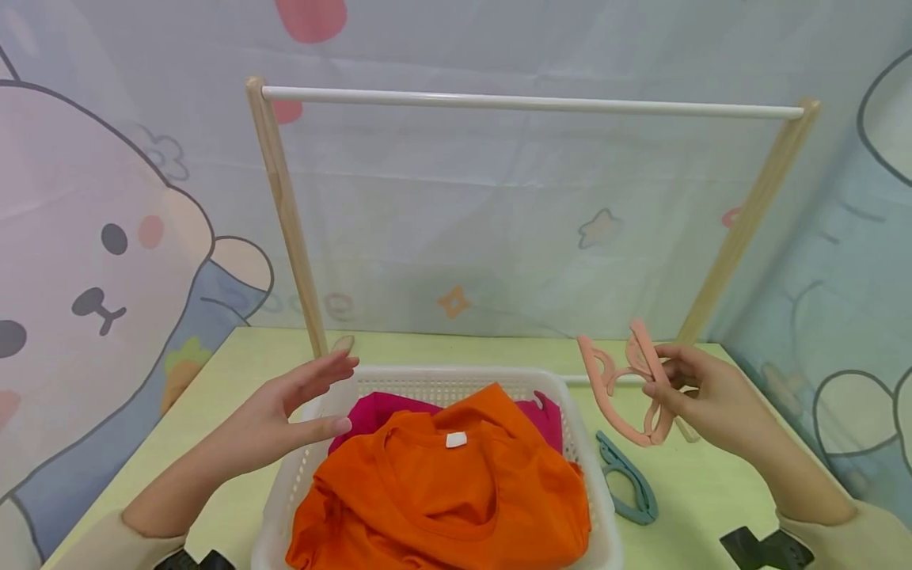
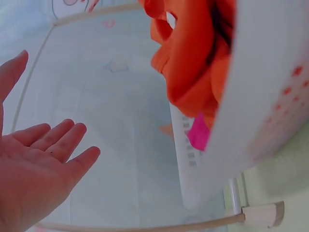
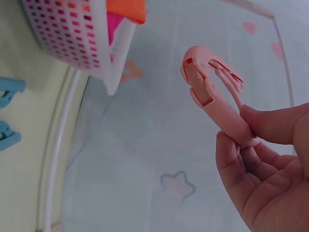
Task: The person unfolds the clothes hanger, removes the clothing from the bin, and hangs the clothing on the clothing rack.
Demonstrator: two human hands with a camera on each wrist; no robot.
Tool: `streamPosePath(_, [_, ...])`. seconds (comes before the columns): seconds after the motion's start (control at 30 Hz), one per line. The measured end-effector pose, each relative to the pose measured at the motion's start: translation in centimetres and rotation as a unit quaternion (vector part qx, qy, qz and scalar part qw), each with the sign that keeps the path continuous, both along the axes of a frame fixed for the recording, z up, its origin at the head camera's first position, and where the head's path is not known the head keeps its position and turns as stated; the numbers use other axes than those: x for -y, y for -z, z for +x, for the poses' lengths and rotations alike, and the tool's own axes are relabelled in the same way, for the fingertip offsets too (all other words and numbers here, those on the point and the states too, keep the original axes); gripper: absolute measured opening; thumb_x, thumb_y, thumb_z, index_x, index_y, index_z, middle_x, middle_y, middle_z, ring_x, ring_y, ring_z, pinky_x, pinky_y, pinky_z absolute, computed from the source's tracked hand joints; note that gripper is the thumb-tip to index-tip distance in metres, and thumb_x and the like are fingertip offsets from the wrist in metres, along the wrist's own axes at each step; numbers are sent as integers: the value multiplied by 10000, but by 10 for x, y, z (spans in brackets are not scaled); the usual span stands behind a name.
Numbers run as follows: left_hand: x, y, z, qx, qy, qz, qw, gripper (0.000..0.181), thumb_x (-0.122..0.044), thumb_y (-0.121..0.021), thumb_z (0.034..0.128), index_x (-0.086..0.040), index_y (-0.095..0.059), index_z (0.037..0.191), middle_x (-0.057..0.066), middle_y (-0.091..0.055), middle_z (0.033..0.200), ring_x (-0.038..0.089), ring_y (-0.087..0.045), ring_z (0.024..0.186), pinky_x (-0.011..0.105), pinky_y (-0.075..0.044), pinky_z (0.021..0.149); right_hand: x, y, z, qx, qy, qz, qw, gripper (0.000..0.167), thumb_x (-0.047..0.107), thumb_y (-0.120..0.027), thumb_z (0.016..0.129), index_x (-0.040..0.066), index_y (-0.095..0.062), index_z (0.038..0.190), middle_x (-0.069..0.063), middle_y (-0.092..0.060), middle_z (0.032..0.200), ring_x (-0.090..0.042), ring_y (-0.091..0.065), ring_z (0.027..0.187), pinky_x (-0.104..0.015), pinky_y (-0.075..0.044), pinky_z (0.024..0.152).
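My right hand [image 1: 701,392] pinches a pink folding clothes hanger [image 1: 618,404] by one arm, thumb on one side and fingers on the other. In the right wrist view the pink hanger [image 3: 219,113] hangs in the air, its arms folded toward each other. My left hand [image 1: 288,416] is held up with straight, spread fingers over the left rim of the basket, holding nothing; its palm [image 2: 36,179] shows in the left wrist view. Below and between both hands, an orange shirt [image 1: 442,483] with a white neck label lies on a magenta garment [image 1: 388,408] in a white basket [image 1: 606,522].
A blue-green folding hanger [image 1: 630,483] lies on the pale yellow-green table [image 1: 694,507], right of the basket. Behind stands a rack with wooden posts [image 1: 288,214] and a white top rail [image 1: 527,102]. A cartoon-printed cloth [image 1: 456,206] covers the back and sides.
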State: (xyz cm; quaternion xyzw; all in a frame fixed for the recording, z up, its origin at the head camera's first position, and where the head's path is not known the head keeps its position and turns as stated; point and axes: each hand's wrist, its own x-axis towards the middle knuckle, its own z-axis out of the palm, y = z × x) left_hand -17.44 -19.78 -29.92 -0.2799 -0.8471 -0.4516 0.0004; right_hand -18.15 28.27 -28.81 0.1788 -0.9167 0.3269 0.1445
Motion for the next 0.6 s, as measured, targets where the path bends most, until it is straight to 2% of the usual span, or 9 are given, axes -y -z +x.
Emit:
streamPosePath(0.07, [-6, -2, -1, -63, 33, 75, 9999, 735, -195, -686, 900, -133, -296, 1520, 116, -465, 1450, 339, -445, 1318, 336, -410, 1062, 7, -3, 0, -48, -72, -91, 9999, 384, 82, -680, 898, -35, -546, 1238, -6, -648, 817, -30, -623, 711, -209, -483, 630])
streamPosePath(0.17, [-14, -5, -3, 33, 49, 160, 9999, 708, -199, -688, 897, -95, -331, 1499, 106, -479, 1438, 316, -460, 1310, 280, -393, 1068, 19, -8, 1, -100, -165, -209, 9996, 392, 68, -684, 891, -56, -539, 1233, -41, -652, 829, -44, -623, 708, -202, -502, 638])
streamPosePath(0.33, [-29, -6, -6, 490, 14, 138, 9987, 695, -258, -700, 887, -95, -369, 1476, 114, -491, 1426, 349, -455, 1309, 536, -377, 1055, 38, -15, 1, -33, -319, -395, 9987, 393, 68, -698, 880, -50, -547, 1224, -63, -660, 848, -72, -630, 715, -213, -523, 649])
streamPosePath(0.43, [-39, -8, -7, 686, 12, 143, 9975, 696, -284, -711, 877, -110, -385, 1467, 109, -498, 1419, 349, -458, 1307, 549, -389, 1045, 49, -19, 0, 52, -420, -493, 9979, 395, 73, -699, 879, -42, -550, 1226, -69, -666, 865, -99, -635, 724, -231, -518, 633])
streamPosePath(0.6, [-57, -13, -8, 689, 137, 190, 9973, 678, -289, -716, 873, -115, -412, 1453, 91, -529, 1392, 312, -487, 1289, 491, -422, 1037, 66, -23, 2, 143, -509, -531, 9972, 406, 93, -703, 880, -30, -549, 1235, -51, -663, 883, -115, -620, 763, -222, -542, 669])
